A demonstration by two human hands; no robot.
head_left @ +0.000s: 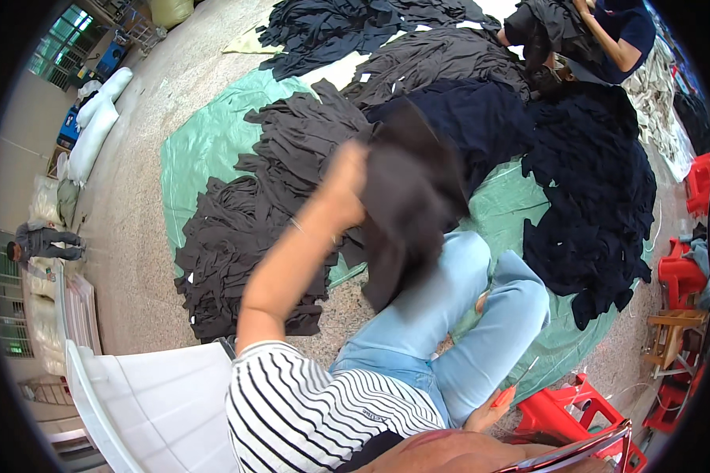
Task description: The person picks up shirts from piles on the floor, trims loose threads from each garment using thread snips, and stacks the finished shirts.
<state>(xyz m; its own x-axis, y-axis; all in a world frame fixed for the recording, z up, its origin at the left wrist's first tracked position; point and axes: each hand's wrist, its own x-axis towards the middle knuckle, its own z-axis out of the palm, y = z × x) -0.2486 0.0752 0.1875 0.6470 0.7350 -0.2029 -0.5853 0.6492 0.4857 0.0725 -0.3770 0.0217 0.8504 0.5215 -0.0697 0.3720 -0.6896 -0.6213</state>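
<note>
In the head view I see my left hand (347,177) raised in front of me, with its fingers clamped on a dark grey piece of cloth (406,205). The cloth hangs from this hand, blurred, over my knees in light blue jeans (457,315) and in front of the piles on the floor. My right hand (487,414) is low, near the lower edge, beside my right thigh. It seems to hold something small and orange (503,396), but I cannot tell how its fingers stand, because only a small part of it shows.

Behind the cloth, a green sheet (205,142) covers the floor. On it lie a pile of dark grey cloth pieces (252,213) at the left and a pile of navy cloth pieces (592,205) at the right, well apart. 1 other person (599,31) sits at the far top right, bent over more dark cloth. A white plastic chair (150,402) stands just beside my left side, and red plastic stools (576,414) stand at the lower right.
</note>
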